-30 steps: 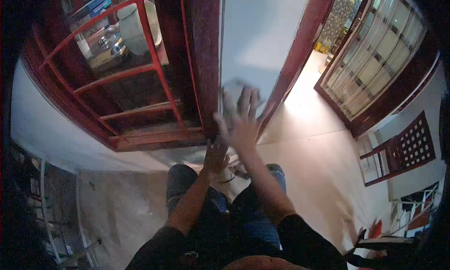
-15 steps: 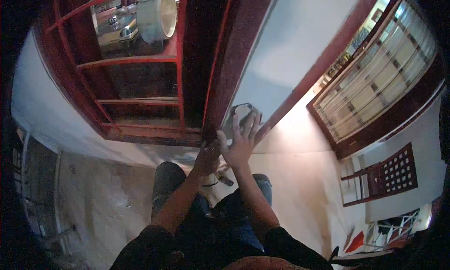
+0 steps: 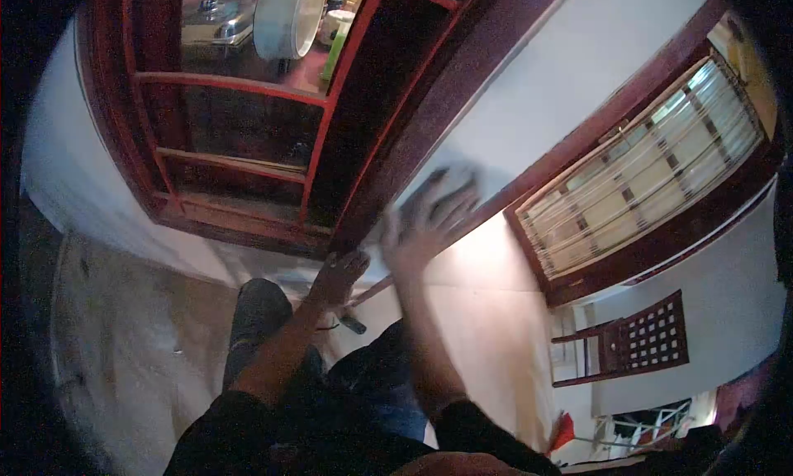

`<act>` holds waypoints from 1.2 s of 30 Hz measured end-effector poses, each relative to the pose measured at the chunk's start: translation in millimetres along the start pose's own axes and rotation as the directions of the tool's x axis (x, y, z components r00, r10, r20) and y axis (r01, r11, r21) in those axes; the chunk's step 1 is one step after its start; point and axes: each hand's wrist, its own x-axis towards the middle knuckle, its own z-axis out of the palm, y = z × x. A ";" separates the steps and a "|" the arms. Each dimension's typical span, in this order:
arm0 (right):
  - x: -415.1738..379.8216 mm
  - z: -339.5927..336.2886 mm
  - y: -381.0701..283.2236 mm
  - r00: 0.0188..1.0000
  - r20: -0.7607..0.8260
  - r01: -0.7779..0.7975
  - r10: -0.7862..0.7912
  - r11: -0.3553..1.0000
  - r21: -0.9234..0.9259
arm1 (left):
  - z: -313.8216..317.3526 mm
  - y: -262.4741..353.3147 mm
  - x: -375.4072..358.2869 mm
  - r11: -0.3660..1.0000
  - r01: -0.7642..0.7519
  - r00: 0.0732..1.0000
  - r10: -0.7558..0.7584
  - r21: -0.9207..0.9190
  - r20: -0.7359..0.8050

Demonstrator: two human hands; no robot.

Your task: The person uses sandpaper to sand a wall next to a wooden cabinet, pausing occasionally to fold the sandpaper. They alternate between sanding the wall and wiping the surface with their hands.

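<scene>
My right hand [image 3: 419, 241] lies with spread fingers against the pale wall strip [image 3: 545, 104] between two dark red frame pieces. It is smeared by motion. A dark grey patch [image 3: 467, 183] shows around its fingertips; whether it is a thin sheet or shadow I cannot make out. My left hand [image 3: 337, 278] rests, fingers stretched out, near the lower end of the dark red window frame [image 3: 388, 158], with nothing seen in it. Below the hands, a small dark object [image 3: 353, 324] with a thin cord lies on the pale floor.
Left of the hands is a window with red bars [image 3: 239, 88]; a whitish bucket [image 3: 281, 18] stands behind it. To the right are a curtained window [image 3: 640, 175] and a wooden chair [image 3: 628, 340]. My knee [image 3: 260, 311] is close to the wall.
The view has turned and shifted, so the window and chair sit differently. My right hand has moved along the pale strip and is more blurred. My left hand is now farther from it.
</scene>
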 end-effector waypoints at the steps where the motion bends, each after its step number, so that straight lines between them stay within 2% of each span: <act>1: -34.2 13.9 1.9 0.996 0.076 -0.038 0.037 0.999 0.009 | 3.9 -3.9 2.8 1.000 -0.007 1.000 0.007 -0.002 -0.022; 2: -41.5 13.7 6.5 0.998 0.059 -0.023 0.022 1.000 0.005 | 10.5 -8.1 0.9 0.882 0.178 0.984 -0.163 -0.436 0.073; 3: -44.9 12.1 7.8 0.998 0.058 -0.009 0.008 1.000 0.018 | 17.4 -8.8 -2.1 0.559 0.345 0.936 -0.259 -0.754 0.236; 4: -44.7 17.3 8.5 0.998 0.057 0.002 -0.004 0.999 0.034 | 26.8 -9.4 -3.3 0.902 -0.064 0.978 -0.028 -0.427 -0.206; 5: -6.6 0.5 1.1 0.999 -0.036 0.008 -0.004 0.994 0.110 | 21.5 -12.7 1.9 0.906 -0.071 0.977 -0.021 -0.418 -0.211; 6: 46.3 -25.3 -1.8 0.993 -0.120 0.009 0.013 0.983 0.185 | 12.9 -11.5 1.9 0.953 -0.098 0.980 0.042 -0.286 -0.196; 7: 80.2 -35.1 11.5 0.994 -0.095 -0.049 0.047 0.999 -0.012 | 6.5 -8.6 -0.7 0.981 -0.126 0.981 0.100 -0.150 -0.167; 8: 126.2 -61.7 2.4 0.977 -0.207 -0.040 0.048 0.998 0.042 | 8.0 -6.0 -1.6 0.993 -0.029 0.998 0.023 -0.110 -0.059; 9: 178.2 -100.9 -8.4 0.976 -0.215 -0.037 0.045 0.998 0.041 | -0.6 -3.7 -6.5 0.995 -0.034 0.999 0.032 -0.095 -0.029; 10: 189.5 -101.4 -5.5 0.966 -0.258 0.043 -0.018 0.995 0.091 | -4.1 1.8 -6.1 0.986 -0.066 0.997 0.072 0.153 -0.034; 11: 187.1 -98.4 -5.0 0.965 -0.261 0.037 -0.013 0.995 0.088 | -7.6 5.2 -3.6 0.917 -0.090 0.993 0.115 0.390 -0.039; 12: 180.1 -89.6 -5.6 0.962 -0.271 0.027 -0.019 0.999 0.024 | -10.8 5.4 -1.5 0.918 -0.094 0.992 0.119 0.385 -0.042; 14: 144.1 -61.8 -4.8 0.974 -0.228 0.011 -0.022 0.999 -0.050 | -10.6 3.6 2.6 0.974 -0.078 0.995 0.063 0.215 0.075; 16: 69.0 -24.6 -6.9 0.987 -0.156 0.031 -0.040 0.998 -0.058 | 3.7 -0.1 3.7 0.979 -0.050 0.999 0.045 0.196 0.027; 18: -23.7 12.0 -4.2 0.998 0.067 0.014 -0.012 0.999 -0.030 | 43.5 -19.7 -9.9 0.987 -0.017 0.999 0.025 0.161 -0.048; 19: -45.6 14.3 4.9 0.997 0.070 0.013 -0.011 1.000 -0.028 | 39.4 -15.4 -12.5 0.987 -0.015 0.999 0.022 0.161 -0.045; 21: -51.4 5.8 6.3 0.969 0.212 0.140 -0.129 0.990 -0.036 | 22.7 -11.9 -7.8 0.997 -0.044 0.988 0.035 -0.059 -0.149; 22: -37.1 11.2 17.1 0.988 0.112 0.107 -0.107 0.994 0.005 | 23.9 -17.6 -2.9 0.998 -0.041 0.988 0.032 -0.056 -0.150; 23: 5.3 -6.4 14.3 0.994 -0.010 0.105 -0.105 0.992 0.075 | 33.4 -23.8 -2.7 0.914 0.120 0.993 -0.113 -0.387 0.041; 24: 54.1 -28.1 11.8 0.988 -0.128 0.098 -0.080 0.985 0.139 | 38.6 -25.1 -6.8 0.706 0.322 0.943 -0.181 -0.631 0.278; 25: 99.6 -46.3 11.7 0.965 -0.249 0.123 -0.083 0.981 0.151 | 30.5 -17.8 -10.2 0.704 0.338 0.934 -0.173 -0.624 0.311; 26: 135.0 -67.5 5.6 0.967 -0.246 0.097 -0.071 0.991 0.094 | 12.9 -4.7 -8.7 0.954 0.164 0.978 -0.124 -0.252 0.168; 27: 156.1 -81.5 2.2 0.966 -0.250 0.072 -0.059 0.997 0.040 | -3.5 8.3 -6.4 0.980 -0.021 0.998 0.011 0.199 0.055; 28: 162.5 -83.1 0.9 0.965 -0.262 0.041 -0.028 0.998 0.042 | -13.6 17.2 -1.5 0.992 0.049 0.988 -0.065 0.118 0.138; 29: 167.3 -83.2 -2.4 0.963 -0.268 0.044 -0.036 0.999 0.026 | -10.5 15.4 0.4 0.990 0.026 0.987 -0.048 0.141 0.153; 31: 153.9 -77.3 -7.5 0.975 -0.221 0.033 -0.030 0.999 0.011 | 7.0 7.5 -5.3 0.978 0.003 0.999 -0.011 0.210 0.038; 32: 130.2 -67.7 -6.7 0.986 -0.168 0.024 -0.022 1.000 0.012 | 3.0 10.0 -4.7 0.989 0.025 0.999 -0.028 0.144 0.018; 34: 62.3 -25.6 -2.7 0.986 -0.166 0.030 -0.012 0.993 0.111 | 19.3 -3.8 -3.1 0.985 -0.017 0.999 0.023 0.173 -0.033; 35: 18.7 -12.9 -5.7 1.000 -0.018 -0.017 0.018 0.998 0.067 | 24.6 -10.2 -6.2 0.980 -0.048 0.995 0.063 0.192 -0.072; 36: -16.4 -7.7 -8.5 0.990 0.130 -0.060 0.057 0.998 0.020 | 9.1 -8.5 3.2 0.989 0.138 0.974 -0.146 0.061 0.170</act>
